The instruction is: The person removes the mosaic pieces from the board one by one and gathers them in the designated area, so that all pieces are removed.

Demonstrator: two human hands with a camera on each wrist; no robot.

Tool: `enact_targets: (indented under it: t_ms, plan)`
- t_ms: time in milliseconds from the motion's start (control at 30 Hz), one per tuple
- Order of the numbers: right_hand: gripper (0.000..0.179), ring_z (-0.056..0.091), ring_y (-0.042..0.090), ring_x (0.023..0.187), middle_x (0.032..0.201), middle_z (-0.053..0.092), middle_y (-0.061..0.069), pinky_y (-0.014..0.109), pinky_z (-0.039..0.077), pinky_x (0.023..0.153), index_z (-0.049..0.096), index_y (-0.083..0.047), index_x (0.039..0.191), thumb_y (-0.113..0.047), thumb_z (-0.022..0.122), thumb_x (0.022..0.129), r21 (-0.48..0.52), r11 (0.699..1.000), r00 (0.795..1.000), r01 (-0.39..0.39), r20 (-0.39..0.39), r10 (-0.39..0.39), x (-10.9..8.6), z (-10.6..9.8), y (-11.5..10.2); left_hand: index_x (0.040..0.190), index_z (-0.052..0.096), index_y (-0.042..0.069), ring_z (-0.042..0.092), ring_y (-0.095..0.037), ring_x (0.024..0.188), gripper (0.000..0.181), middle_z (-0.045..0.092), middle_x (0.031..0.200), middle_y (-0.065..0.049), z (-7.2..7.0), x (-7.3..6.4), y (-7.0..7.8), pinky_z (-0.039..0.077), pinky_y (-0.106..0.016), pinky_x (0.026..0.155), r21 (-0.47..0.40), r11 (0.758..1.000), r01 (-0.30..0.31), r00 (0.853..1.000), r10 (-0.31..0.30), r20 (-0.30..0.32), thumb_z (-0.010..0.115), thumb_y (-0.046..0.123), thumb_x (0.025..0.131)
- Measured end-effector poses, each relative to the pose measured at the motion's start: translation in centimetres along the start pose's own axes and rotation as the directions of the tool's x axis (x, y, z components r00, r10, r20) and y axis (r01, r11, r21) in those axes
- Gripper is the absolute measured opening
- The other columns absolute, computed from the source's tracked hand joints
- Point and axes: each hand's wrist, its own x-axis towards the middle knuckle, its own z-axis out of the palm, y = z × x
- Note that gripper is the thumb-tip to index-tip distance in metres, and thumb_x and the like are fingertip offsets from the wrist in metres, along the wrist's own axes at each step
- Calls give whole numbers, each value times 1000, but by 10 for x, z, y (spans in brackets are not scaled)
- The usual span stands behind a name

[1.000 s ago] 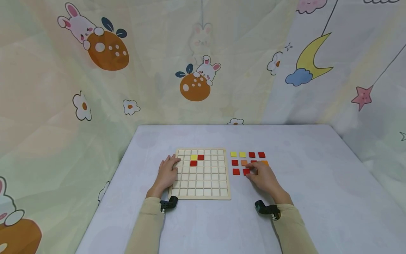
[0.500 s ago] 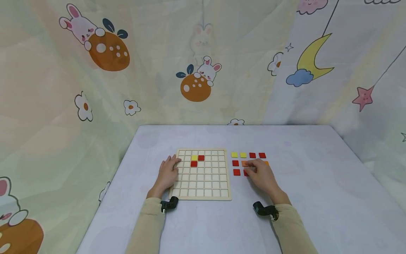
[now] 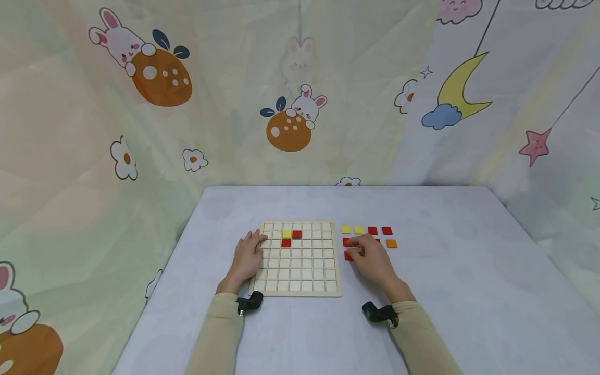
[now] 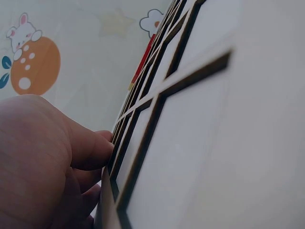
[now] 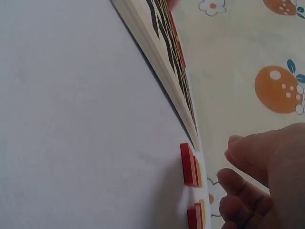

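Observation:
My left hand (image 3: 247, 255) rests at the left edge of a pale wooden grid board (image 3: 300, 294), fingertips touching its frame. The left wrist view shows that hand's thumb (image 4: 90, 150) at the frame. On the board sit a yellow square tile (image 3: 287, 234) and two red ones, one beside it (image 3: 297, 235) and one below. Right of the board, my right hand (image 3: 372, 260) hovers over rows of loose tiles, its fingers loosely bent and nothing visible between them. Close by its thumb lies a red tile (image 3: 348, 255); the hand hides part of the rows.
Two yellow tiles (image 3: 345, 229) and two red tiles (image 3: 372, 230) form the back row. An orange tile (image 3: 391, 244) lies at the right end of the middle row. A patterned cloth (image 3: 375, 130) hangs behind the white table (image 3: 450, 271).
My right hand has moved left over the tiles, toward the board, uncovering the orange tile at the right. The left hand stays at the board's edge; the tiles on the board are unchanged.

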Motion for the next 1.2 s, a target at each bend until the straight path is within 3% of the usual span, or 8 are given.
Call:
enact_targets:
  t_ms: [167,400,833,1200]
  plan:
    - [23,51,17,77,105,62,1,26,48,62,70,-13,112,-21,68,91,3,1000,1000,21,8,-21,3,5,-9,134,57,4,16,-34,148,39,32,156,-15,1,0,-1,3,-50,121,2,1000,-15,1000,15,-13,47,2,96]
    - [23,54,17,83,101,61,0,26,51,68,70,-14,114,-21,68,91,11,999,999,44,10,-44,9,8,-21,132,58,3,18,-36,147,38,34,155,-17,1,1,-1,4,-52,121,5,999,-34,999,34,-30,48,2,96]
    - [20,50,15,73,99,62,-5,27,45,59,71,-16,110,-21,67,91,75,992,994,101,27,-104,20,29,-40,133,58,4,19,-35,147,38,34,155,-17,0,1,-1,4,-51,121,1,1000,-26,999,26,-27,48,2,96]
    - [19,56,17,89,100,64,-5,32,52,79,72,-14,110,-20,67,93,126,982,986,144,68,-154,26,48,-65,133,58,4,19,-36,147,38,34,155,-17,2,-2,-4,5,-50,121,6,999,-35,999,35,-29,49,3,96]
